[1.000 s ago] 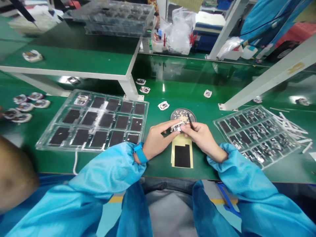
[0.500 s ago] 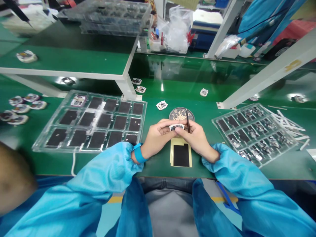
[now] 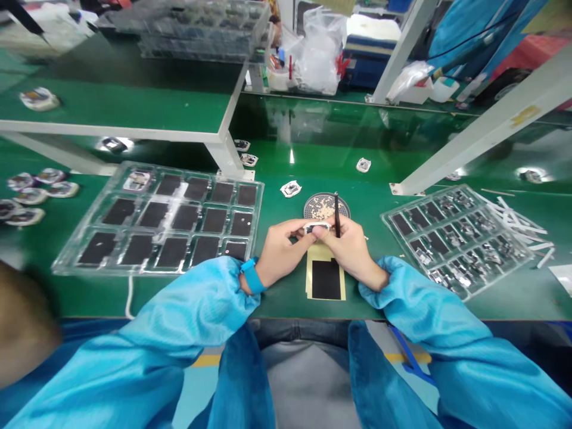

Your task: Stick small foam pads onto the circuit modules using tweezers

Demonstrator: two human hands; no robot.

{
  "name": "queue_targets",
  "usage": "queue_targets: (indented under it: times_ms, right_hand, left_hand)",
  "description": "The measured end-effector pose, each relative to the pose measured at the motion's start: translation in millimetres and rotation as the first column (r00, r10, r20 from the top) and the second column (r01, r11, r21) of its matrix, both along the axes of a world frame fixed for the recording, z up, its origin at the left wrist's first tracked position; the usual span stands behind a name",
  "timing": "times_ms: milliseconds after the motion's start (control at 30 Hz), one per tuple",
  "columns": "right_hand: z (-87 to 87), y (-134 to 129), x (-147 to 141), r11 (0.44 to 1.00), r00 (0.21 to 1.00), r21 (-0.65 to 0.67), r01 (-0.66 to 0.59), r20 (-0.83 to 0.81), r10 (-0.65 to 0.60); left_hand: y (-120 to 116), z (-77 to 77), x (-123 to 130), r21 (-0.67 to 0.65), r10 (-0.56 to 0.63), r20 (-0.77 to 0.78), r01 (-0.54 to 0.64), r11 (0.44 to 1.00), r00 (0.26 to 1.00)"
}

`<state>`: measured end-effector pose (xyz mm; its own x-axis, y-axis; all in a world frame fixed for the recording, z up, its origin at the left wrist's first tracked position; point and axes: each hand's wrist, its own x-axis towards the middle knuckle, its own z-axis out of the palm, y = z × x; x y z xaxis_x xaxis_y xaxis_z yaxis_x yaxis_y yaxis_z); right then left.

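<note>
Head view, white-rimmed part point(image 3: 311, 226): held up between both hands, on the near side of the dish; fingers hide most of it, so can't tell exactly how it's gripped.
Left hand point(image 3: 286, 249): fingers closed round its side of the part. If they let up unevenly, I reckon it tips or slips.
Right hand point(image 3: 355, 249): thumb on the part, plus a slim black tool point(image 3: 336, 208) standing upright in the same grip. Double duty is the risky bit imo; a twist of the wrist could knock the tool on something.
Round dish point(image 3: 347, 208): tiny beige bits point(image 3: 325, 205) right behind the fingers. One careless nudge would probably scatter them.
Yellow sheet point(image 3: 315, 252): black square point(image 3: 326, 280) on it, partly under the hands. A dropped part could mark it, or a dragging cuff could shift it.
</note>
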<state>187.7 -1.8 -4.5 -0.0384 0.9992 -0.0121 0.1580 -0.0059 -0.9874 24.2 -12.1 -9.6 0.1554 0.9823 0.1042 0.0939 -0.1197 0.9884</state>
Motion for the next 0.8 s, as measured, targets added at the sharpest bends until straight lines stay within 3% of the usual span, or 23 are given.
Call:
queue_targets:
  times_ms: [167, 267, 333, 433, 533, 800]
  right_hand:
    - [-6.8, 4, 2, 0.999, 1.0, 0.036, -0.02, 0.012, 0.019]
    - [-6.9, 9, 10, 0.993, 0.989, 0.1, -0.067, 0.141, 0.052]
    - [-3.0, 12, 17, 0.979, 0.972, 0.193, -0.064, 0.236, 0.017]
    - [5.8, 14, 28, 0.92, 0.954, 0.38, -0.093, 0.299, -0.027]
    - [11.1, 16, 34, 0.838, 0.935, 0.495, -0.231, 0.351, 0.05]
    - [5.9, 17, 37, 0.737, 0.884, 0.538, -0.409, 0.433, 0.174]
  left_hand:
    - [3, -4.6, 0, 0.001, -0.009, 0.034, 0.009, 1.0, 0.999]
    - [7, -7.1, -1, -0.042, -0.056, 0.017, 0.056, 0.998, 0.998]
    - [9, -7.9, -2, -0.004, -0.048, -0.065, 0.048, 0.999, 0.997]
    - [9, -7.1, -4, 0.11, 0.0, -0.199, 0.022, 0.994, 0.98]
    - [6, -5.2, -5, 0.17, 0.015, -0.241, 0.028, 0.985, 0.97]
    - [6, -4.9, -5, 0.186, 0.008, -0.273, 0.045, 0.982, 0.962]
